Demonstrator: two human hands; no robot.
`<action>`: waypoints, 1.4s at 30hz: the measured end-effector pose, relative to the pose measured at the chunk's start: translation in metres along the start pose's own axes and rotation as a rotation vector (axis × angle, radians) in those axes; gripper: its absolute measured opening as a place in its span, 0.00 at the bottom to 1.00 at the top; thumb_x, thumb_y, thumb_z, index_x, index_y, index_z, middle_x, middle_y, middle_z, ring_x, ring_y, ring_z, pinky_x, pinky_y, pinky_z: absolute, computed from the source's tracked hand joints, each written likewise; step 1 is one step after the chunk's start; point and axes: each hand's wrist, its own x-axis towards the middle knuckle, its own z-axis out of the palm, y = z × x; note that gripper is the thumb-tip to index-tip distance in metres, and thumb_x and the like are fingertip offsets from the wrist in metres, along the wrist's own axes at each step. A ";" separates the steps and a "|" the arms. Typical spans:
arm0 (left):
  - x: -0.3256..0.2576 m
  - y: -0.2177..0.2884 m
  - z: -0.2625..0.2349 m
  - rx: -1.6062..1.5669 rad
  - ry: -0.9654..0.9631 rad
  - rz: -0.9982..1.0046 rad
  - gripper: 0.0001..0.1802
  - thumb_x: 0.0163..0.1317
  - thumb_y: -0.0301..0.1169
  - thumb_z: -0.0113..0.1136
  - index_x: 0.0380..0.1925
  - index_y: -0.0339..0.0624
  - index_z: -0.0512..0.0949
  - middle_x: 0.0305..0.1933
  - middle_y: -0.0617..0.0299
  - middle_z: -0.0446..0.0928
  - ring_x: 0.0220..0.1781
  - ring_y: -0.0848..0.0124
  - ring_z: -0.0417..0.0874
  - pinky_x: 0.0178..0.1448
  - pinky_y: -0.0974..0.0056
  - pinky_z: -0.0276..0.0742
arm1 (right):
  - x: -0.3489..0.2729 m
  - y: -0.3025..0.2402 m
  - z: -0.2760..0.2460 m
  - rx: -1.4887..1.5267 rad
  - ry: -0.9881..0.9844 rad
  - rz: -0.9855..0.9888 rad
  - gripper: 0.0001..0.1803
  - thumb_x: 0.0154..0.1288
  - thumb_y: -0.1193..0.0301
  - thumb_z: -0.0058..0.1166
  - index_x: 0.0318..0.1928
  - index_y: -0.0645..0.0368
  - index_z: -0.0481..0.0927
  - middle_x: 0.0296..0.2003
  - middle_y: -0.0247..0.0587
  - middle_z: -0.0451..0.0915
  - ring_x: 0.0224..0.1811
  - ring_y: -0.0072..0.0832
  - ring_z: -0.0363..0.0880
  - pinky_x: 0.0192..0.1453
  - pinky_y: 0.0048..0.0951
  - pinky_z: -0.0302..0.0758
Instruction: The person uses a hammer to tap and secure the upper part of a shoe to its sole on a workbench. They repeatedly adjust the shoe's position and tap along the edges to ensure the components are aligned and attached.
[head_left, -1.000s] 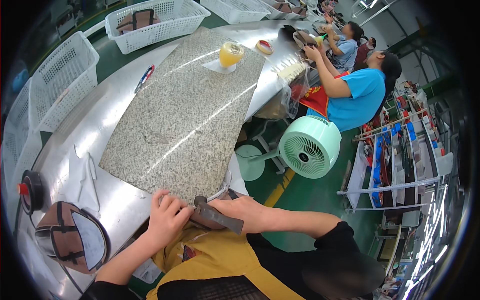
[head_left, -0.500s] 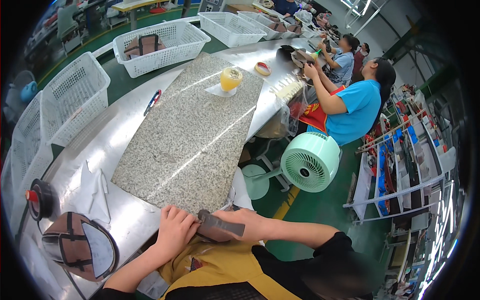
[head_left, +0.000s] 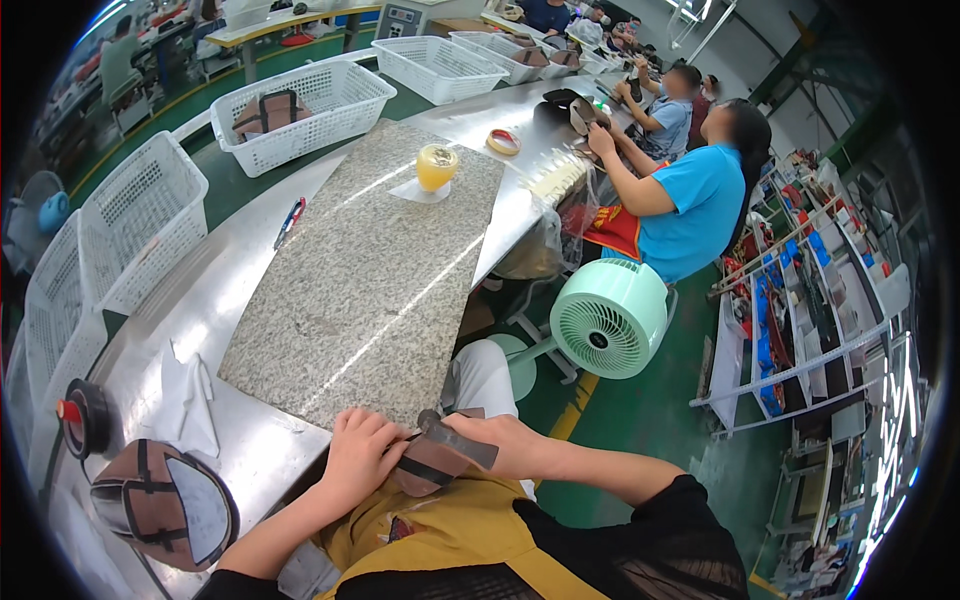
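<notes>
In front of my yellow apron, at the near edge of the granite slab (head_left: 350,290), I hold a brown bag piece (head_left: 432,460) with dark strips across it. My left hand (head_left: 362,447) is closed on its left side, the fingertips together at its upper edge. My right hand (head_left: 500,443) grips the right side, thumb on top, the other fingers hidden behind the piece. Left of my left forearm, a similar brown bag piece (head_left: 150,505) with dark trim and a pale panel lies on the metal table (head_left: 275,455).
On the slab stands a jar of yellow liquid (head_left: 437,167); a tape roll (head_left: 503,142) and a red-and-dark cutter (head_left: 290,222) lie beside it. White baskets (head_left: 300,120) line the far side. A mint fan (head_left: 605,325) and a co-worker in blue (head_left: 690,215) are at right.
The bag piece has tilted up and shows more of its brown face and dark strip. Both hands keep hold of it. The whole view has shifted slightly.
</notes>
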 end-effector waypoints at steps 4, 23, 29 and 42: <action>-0.006 -0.002 0.006 0.165 0.089 0.112 0.07 0.48 0.30 0.63 0.29 0.48 0.77 0.32 0.63 0.71 0.41 0.62 0.71 0.53 0.55 0.64 | 0.000 0.009 -0.002 0.027 0.051 -0.118 0.32 0.49 0.73 0.55 0.58 0.59 0.64 0.41 0.58 0.76 0.45 0.52 0.76 0.47 0.41 0.73; -0.016 -0.009 0.016 0.291 0.140 0.265 0.11 0.44 0.28 0.57 0.31 0.45 0.76 0.31 0.67 0.70 0.40 0.70 0.73 0.56 0.57 0.67 | 0.013 -0.011 -0.017 -0.014 -0.063 -0.085 0.22 0.57 0.76 0.50 0.54 0.62 0.68 0.41 0.51 0.76 0.40 0.48 0.78 0.40 0.37 0.75; -0.017 -0.009 0.011 0.300 0.081 0.263 0.10 0.44 0.28 0.57 0.30 0.45 0.75 0.33 0.66 0.71 0.41 0.69 0.73 0.57 0.54 0.65 | 0.017 -0.010 -0.013 0.039 -0.130 -0.078 0.23 0.56 0.74 0.51 0.54 0.61 0.67 0.42 0.49 0.77 0.39 0.45 0.79 0.39 0.37 0.76; -0.005 0.004 0.006 0.151 -0.032 0.047 0.10 0.49 0.27 0.63 0.34 0.47 0.78 0.32 0.68 0.72 0.40 0.67 0.72 0.59 0.55 0.62 | 0.006 0.001 0.018 -0.133 0.172 -0.233 0.12 0.62 0.66 0.52 0.35 0.60 0.66 0.23 0.39 0.74 0.24 0.35 0.78 0.24 0.32 0.73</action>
